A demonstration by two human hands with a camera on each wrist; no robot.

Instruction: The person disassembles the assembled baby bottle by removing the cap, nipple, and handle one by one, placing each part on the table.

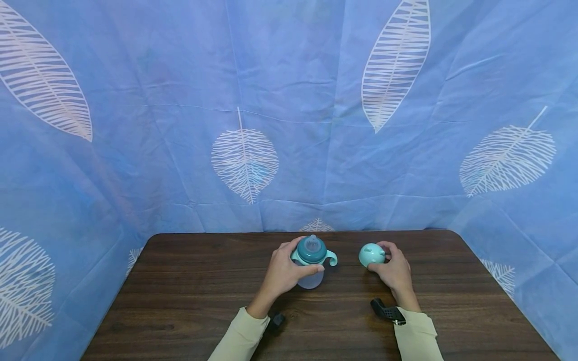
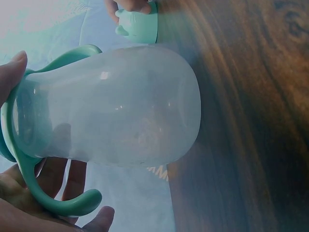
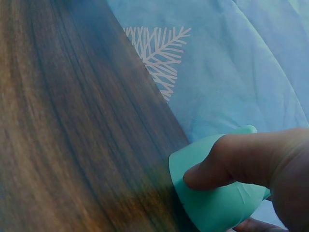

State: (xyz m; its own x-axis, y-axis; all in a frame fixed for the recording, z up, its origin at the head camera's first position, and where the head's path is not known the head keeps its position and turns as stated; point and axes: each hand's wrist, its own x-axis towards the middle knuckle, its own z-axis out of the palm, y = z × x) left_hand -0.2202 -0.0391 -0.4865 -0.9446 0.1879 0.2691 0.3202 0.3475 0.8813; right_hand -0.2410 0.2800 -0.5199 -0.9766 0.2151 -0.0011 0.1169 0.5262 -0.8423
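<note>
The table (image 1: pixel 180 301) extends beneath both hands' fingers; the two-handled bottle (image 1: pixel 311 259) is upright between the left hand's (image 1: pixel 283 271) thumb and fingers, which grasp its upper part just below the lid (image 1: pixel 311 249), probably to steady the tall body while leaving the top unobstructed. The smaller cap (image 1: pixel 371 254) is rim-down, pinched between the right hand's (image 1: pixel 395 268) near-side thumb and far-side fingers, apparently because opposed contact suits its smooth, rounded form; whether its rim touches the surface below the fingertips cannot be determined.
</note>
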